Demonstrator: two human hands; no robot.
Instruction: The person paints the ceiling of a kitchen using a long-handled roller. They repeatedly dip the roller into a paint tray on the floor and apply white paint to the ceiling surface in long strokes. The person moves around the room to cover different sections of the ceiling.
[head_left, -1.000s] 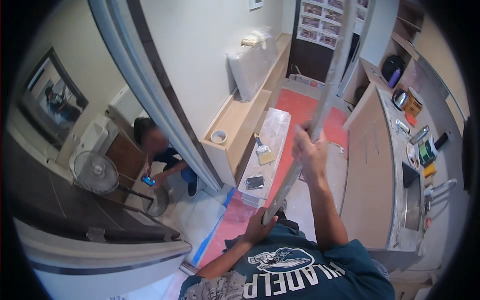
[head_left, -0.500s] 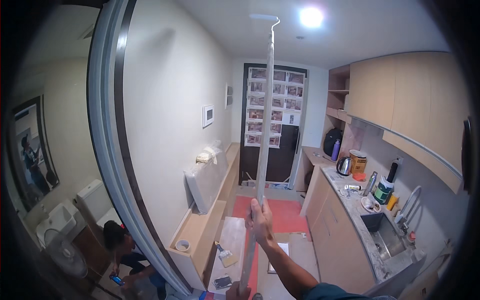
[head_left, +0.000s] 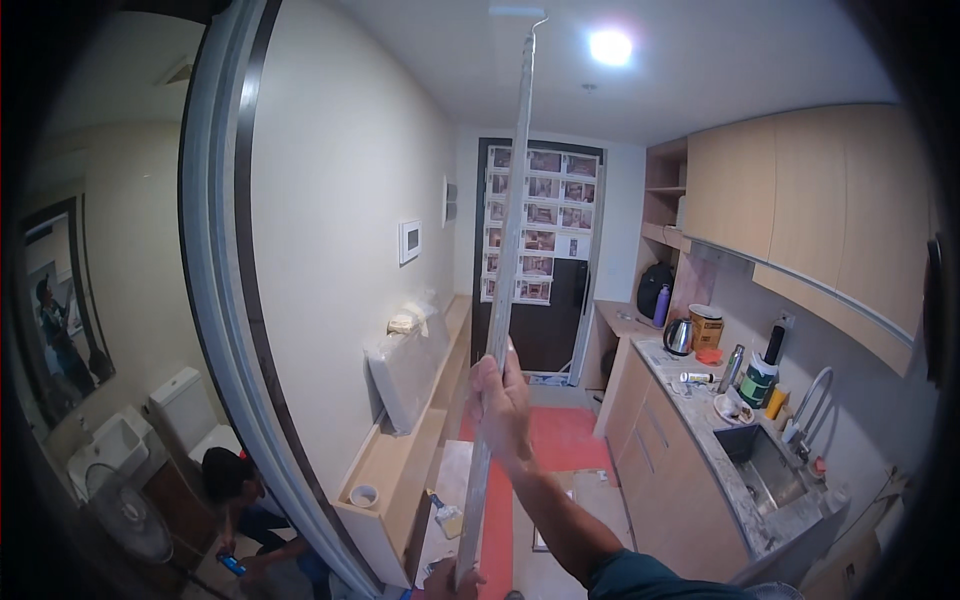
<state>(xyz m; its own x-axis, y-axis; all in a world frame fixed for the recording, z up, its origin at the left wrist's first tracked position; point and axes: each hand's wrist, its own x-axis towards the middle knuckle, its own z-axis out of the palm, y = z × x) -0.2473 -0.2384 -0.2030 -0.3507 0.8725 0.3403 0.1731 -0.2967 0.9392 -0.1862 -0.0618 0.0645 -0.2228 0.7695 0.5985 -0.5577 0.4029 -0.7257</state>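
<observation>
A long pale pole [head_left: 511,230] stands nearly upright in front of me. A paint roller [head_left: 517,11] at its top end lies at the ceiling; whether it touches cannot be made out. My right hand [head_left: 500,405] is wrapped around the pole at mid-height, its forearm coming from the lower right. Down at the lower edge, my left hand [head_left: 450,578] grips the pole near its bottom end and is partly cut off by the frame. Behind the pole, a wide paintbrush [head_left: 445,515] rests on a pale board.
A wooden ledge [head_left: 405,470] runs along the left wall, bearing a tape roll [head_left: 364,496] and a wrapped panel [head_left: 405,375]. To the right are a counter with a sink [head_left: 760,470] and upper cabinets [head_left: 790,190]. Through the left doorway, a person [head_left: 245,500] crouches with a phone.
The roller and pole have shifted up and slightly left in the picture. My right hand has risen with the pole, and the left hand also appears further left.
</observation>
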